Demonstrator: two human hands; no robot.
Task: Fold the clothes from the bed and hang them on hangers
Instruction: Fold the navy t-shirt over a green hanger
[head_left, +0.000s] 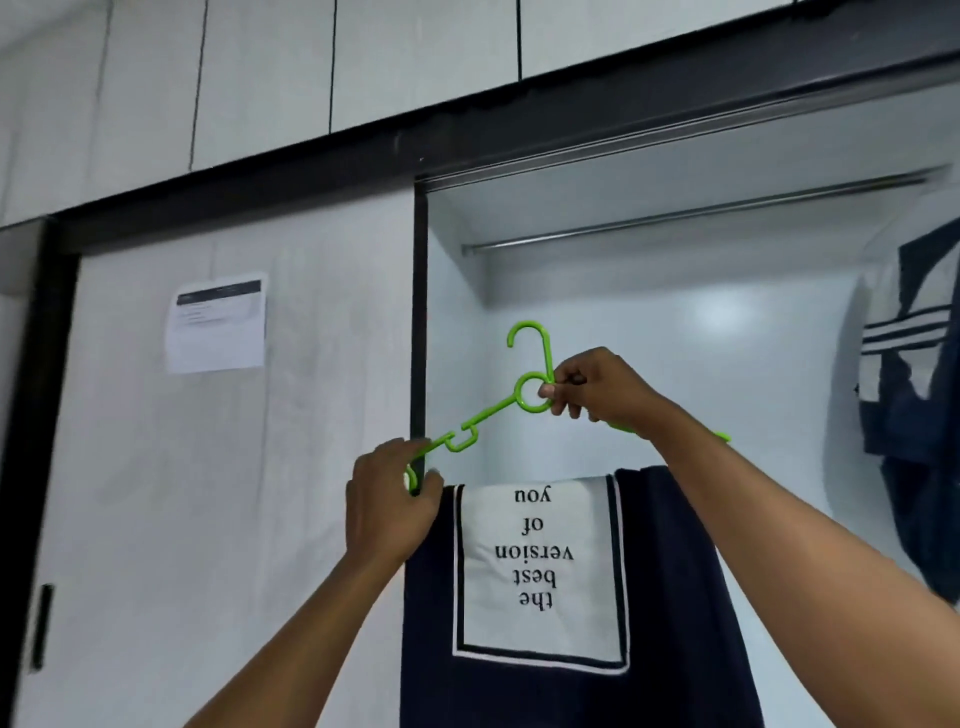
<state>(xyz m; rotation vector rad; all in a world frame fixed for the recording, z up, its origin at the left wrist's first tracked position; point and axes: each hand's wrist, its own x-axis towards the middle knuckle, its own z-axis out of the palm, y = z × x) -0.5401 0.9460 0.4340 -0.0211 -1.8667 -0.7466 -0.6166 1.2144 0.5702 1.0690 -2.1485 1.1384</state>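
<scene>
The green plastic hanger (494, 410) is held up in the air in front of the open wardrobe compartment, tilted so that its left end sits lower than its neck. Its hook points upward and hangs below the metal rail (675, 215), not touching it. A navy garment (675, 597) is folded over the hanger's lower bar and hangs straight down. A white panel (483, 571) with a dark border faces the camera, and its printed words "the best version of you" read upside down.

The right hand (602, 389) is at the hanger's neck, its fingers (558, 400) curled and pinching the ring just under the hook. The left hand (387, 506) grips the hanger's lower left end, with its fingers wrapped round the plastic beside the top edge of the cloth. Both forearms reach up from the bottom of the view.

Inside the compartment, at the far right, another navy garment with white stripes (904, 364) hangs well apart from the hanger. To the left stands the pale wardrobe door (260, 467) in a black frame, with a printed sheet of paper (215, 322) stuck on it. A dark handle (44, 623) shows at the far left edge.
</scene>
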